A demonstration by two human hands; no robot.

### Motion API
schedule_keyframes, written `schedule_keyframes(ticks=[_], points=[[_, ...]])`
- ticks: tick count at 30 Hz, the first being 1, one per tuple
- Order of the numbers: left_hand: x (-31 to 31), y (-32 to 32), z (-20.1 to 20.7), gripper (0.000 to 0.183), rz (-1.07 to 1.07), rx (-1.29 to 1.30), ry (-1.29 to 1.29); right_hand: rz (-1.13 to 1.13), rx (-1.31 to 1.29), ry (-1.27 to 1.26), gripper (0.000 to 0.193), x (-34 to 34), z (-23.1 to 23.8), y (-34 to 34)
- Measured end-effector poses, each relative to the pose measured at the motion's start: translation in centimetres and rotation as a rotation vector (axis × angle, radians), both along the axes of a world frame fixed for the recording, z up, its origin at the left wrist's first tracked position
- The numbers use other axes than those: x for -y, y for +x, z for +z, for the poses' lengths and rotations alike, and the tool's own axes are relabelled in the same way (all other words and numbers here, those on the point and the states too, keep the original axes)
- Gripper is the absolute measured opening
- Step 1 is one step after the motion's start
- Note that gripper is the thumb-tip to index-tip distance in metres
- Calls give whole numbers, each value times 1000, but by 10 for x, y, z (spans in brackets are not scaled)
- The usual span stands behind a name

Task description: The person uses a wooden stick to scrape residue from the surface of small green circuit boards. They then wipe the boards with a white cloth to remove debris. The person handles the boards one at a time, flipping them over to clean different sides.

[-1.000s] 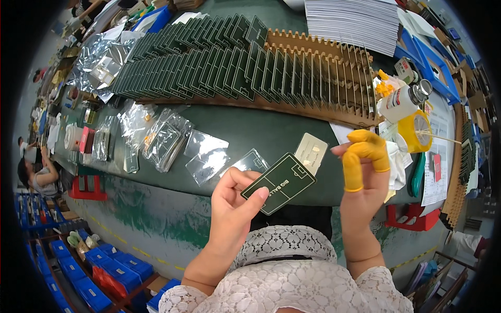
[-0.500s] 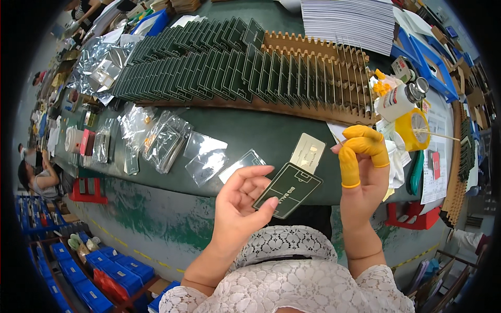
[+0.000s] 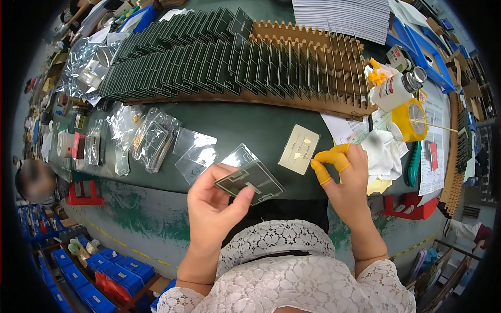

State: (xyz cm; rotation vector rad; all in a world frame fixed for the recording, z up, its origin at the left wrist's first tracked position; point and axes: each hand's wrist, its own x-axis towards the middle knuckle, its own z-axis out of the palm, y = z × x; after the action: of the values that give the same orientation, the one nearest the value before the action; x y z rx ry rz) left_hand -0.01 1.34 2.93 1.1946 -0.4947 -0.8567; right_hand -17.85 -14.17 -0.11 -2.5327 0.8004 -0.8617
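Note:
My left hand (image 3: 211, 211) grips a dark green card (image 3: 253, 183) with pale lines by its edge, thumb on top, tilted above the near table edge. My right hand (image 3: 347, 185) has yellow finger covers on its fingertips. Its fingers are bent and pinched together at the right edge of a cream card (image 3: 299, 149) lying on the green table (image 3: 250, 122). Whatever the pinch may hold is too small to make out. Behind the held card, clear plastic sleeves (image 3: 195, 146) lie flat.
A long brown slotted rack (image 3: 334, 106) across the table holds rows of upright dark green cards (image 3: 182, 68). Rightward are a white bottle (image 3: 391, 93), a yellow tape roll (image 3: 408, 121), a crumpled white cloth (image 3: 380, 151) and a green cutter (image 3: 414, 164). Bagged cards (image 3: 154, 141) lie left.
My right hand has come down and left, to the cream card's edge. My left hand has shifted left, tilting the green card to a flatter angle. The view has shifted slightly.

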Motion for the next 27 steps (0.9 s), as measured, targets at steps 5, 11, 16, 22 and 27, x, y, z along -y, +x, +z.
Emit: schedule_keyframes(ticks=[5,11,16,22,27], points=[[2,0,-5,19,107,211,50,4,-94,-76,23,0,-13,-4],[7,-3,-7,19,177,401,65,1,-133,-87,23,0,-15,-4],[8,-3,-11,19,211,544,86,-7,-134,-80,22,1,-14,-4],[8,-4,-14,21,268,739,78,-11,-145,-45,20,-1,-10,-2],[13,-4,-16,28,287,1038,41,16,179,176,19,-12,13,0]])
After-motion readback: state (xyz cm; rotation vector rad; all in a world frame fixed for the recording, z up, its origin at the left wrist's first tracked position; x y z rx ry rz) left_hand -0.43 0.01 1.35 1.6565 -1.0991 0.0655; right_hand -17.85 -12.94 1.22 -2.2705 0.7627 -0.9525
